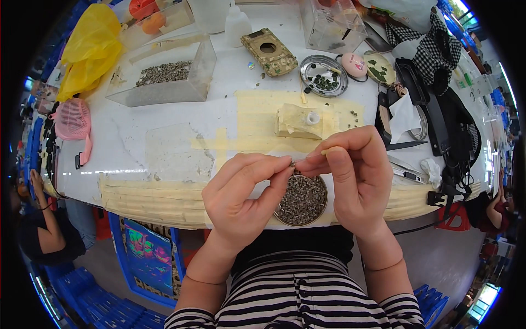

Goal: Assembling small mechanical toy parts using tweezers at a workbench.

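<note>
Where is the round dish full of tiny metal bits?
The round dish sits at the table's near edge, just below both hands' touching fingertips.

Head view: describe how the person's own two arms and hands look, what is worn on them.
Both forearms are bare, no gloves, rings or watch visible. The left hand and right hand have short, unpainted nails. Black-and-white striped sleeves end near the elbows, matching the striped top.

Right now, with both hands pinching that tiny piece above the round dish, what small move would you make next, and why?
Probably keep it over the round dish: the left hand and right hand meet fingertip to fingertip on a tiny piece, so anything dropped should land among the other small parts.
</note>
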Demonstrator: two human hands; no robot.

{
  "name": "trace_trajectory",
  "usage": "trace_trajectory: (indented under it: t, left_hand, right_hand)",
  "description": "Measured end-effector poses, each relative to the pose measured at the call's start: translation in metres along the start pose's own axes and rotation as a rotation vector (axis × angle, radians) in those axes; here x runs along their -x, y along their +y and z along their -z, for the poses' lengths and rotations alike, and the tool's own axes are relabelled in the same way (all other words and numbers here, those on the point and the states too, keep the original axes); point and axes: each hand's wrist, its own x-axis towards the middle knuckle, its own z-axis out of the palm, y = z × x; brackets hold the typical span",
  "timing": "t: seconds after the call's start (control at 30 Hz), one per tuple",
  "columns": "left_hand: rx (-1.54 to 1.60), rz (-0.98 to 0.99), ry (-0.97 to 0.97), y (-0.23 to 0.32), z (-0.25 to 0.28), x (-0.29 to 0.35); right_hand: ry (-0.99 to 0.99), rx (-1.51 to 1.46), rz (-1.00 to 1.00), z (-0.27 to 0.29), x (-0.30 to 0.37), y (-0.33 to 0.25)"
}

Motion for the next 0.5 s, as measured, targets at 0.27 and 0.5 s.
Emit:
trace_trajectory:
  t: [0.27,0.5]
  left_hand:
    - [-0.016,-0.049,0.0,-0.004,0.0,0.0]
    - [-0.004,-0.05,0.019,-0.003,0.0,0.0]
  right_hand:
    - [0.109,-0.033,0.064,-0.002,0.0,-0.001]
    - [0.229,0.692,0.487,0.014,-0.032,0.004]
